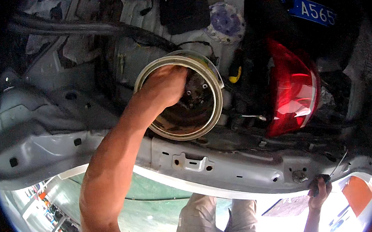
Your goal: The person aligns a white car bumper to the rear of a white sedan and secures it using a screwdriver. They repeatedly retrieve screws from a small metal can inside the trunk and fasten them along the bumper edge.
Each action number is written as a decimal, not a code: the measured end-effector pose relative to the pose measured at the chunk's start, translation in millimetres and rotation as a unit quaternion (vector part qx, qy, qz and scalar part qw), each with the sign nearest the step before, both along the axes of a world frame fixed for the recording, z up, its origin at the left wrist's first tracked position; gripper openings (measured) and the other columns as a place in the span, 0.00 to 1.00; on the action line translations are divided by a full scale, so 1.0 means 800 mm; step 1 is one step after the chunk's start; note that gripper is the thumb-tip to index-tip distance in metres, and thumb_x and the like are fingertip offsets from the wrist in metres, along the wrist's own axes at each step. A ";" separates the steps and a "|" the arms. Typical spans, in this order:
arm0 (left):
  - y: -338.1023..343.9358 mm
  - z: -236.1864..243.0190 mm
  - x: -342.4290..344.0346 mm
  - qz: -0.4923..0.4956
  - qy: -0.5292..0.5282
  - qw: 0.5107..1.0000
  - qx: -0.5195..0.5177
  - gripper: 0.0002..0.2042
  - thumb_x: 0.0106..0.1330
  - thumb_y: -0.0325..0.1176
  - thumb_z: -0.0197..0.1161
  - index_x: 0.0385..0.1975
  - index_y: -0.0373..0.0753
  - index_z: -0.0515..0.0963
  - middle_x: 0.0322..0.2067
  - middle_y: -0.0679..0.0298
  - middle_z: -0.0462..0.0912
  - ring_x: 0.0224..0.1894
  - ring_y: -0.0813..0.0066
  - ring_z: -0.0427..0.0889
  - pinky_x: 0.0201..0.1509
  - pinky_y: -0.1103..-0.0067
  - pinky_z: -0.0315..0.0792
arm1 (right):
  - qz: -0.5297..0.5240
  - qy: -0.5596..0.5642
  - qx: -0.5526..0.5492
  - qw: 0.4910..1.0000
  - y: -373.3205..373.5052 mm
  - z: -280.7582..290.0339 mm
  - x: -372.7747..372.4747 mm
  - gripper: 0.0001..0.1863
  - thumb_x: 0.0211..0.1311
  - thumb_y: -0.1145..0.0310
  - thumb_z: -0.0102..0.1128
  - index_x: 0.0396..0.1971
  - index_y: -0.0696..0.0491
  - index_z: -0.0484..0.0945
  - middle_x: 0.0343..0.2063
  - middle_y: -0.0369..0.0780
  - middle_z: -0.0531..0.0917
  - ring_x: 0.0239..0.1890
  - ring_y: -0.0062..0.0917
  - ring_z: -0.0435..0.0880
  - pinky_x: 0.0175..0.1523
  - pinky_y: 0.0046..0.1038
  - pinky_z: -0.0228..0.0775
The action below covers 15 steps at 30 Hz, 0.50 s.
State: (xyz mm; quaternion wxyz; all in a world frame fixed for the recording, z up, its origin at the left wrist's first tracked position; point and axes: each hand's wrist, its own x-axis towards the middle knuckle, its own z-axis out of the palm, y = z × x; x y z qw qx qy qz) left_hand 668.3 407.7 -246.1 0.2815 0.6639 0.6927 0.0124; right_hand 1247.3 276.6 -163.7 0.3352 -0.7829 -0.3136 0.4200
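My left hand (170,84) reaches down into a round metal tin (221,113) with a pale rim; its fingers are hidden inside. Beside that hand, small dark fittings and light metal fasteners (204,87) lie on the tin's rusty-brown bottom. At the lower right, my right hand (319,197) is closed round the dark handle of a screwdriver (340,164), whose thin metal shaft points up and to the right. The tin stands inside the car's open trunk, behind the grey sill (243,168).
A red tail light (294,91) lies right of the tin. Between them are a yellow-and-black tool handle (235,74) and a metal rod (253,116). Behind are a round grey disc (227,21), a black hose (76,27) and a blue plate (314,11). A metal bracket (193,162) juts from the sill.
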 end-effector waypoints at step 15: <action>-0.041 -0.048 0.006 -0.065 0.059 0.994 0.073 0.07 0.60 0.30 0.59 0.33 0.43 0.85 0.32 0.55 0.86 0.36 0.56 0.86 0.41 0.61 0.76 | 0.034 -0.003 0.004 0.999 0.005 0.003 -0.007 0.15 0.62 0.58 0.65 0.34 0.55 0.75 0.18 0.36 0.76 0.08 0.17 0.66 0.10 0.19 0.54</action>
